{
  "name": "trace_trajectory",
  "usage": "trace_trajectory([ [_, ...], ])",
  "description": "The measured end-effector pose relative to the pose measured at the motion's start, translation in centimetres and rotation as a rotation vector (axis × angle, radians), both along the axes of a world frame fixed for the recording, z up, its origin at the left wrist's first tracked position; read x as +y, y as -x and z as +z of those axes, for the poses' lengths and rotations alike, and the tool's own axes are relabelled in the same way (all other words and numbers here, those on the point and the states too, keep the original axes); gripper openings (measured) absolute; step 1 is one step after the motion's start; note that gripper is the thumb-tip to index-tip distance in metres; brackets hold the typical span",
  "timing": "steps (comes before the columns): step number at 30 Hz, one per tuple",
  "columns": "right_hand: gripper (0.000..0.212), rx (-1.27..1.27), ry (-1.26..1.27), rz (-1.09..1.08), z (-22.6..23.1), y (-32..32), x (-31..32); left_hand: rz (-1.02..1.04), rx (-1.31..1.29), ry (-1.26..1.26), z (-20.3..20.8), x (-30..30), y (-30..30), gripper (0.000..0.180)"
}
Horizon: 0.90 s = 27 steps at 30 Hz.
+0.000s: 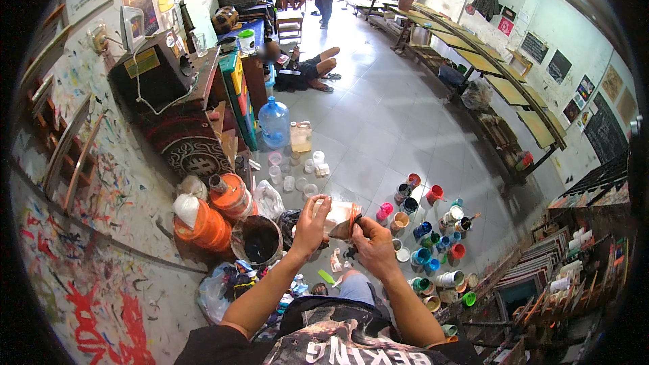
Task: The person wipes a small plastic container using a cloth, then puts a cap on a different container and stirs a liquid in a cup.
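Note:
My left hand (309,228) is closed round a translucent plastic cup (337,213), tipped on its side with its orange-stained mouth toward the right. My right hand (376,247) grips a small dark scraper with a pointed blade (343,230), and that blade lies against the cup's mouth. Whether the blade reaches inside the cup I cannot tell. Below my hands, a crumpled pale rag (336,259) and a bright green strip (326,276) lie on the floor by my feet.
Several colored paint pots (420,257) stand at right. Translucent cups (275,172) and a blue water jug (274,122) are ahead. Orange buckets (203,226) and a dark bucket (261,242) sit at left. A person (307,71) sits on the floor; a long rack (473,61) runs along the right.

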State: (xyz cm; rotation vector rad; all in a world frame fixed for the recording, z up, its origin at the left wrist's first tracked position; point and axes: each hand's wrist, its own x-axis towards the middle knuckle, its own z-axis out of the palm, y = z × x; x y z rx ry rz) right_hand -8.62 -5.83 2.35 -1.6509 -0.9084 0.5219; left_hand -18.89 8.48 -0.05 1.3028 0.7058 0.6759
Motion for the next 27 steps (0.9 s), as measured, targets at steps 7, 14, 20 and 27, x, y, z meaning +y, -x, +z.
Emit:
trace_trajectory([
  [7,0.025,0.026,0.014,-0.017,-0.4,0.2,-0.2,-0.014,0.044,-0.104,-1.0,-0.1,0.3,0.045],
  [14,0.021,-0.102,0.003,0.045,-0.2,0.3,-0.3,-0.12,0.088,0.119,-0.3,0.7,0.8,0.05],
  [20,0.016,-0.197,0.11,0.138,0.6,0.4,-0.1,-0.14,0.124,0.215,-1.0,1.4,1.3,0.055],
  [27,0.015,-0.222,0.099,0.153,0.6,0.3,-0.3,-0.125,0.11,0.23,-2.4,1.1,1.1,0.055],
])
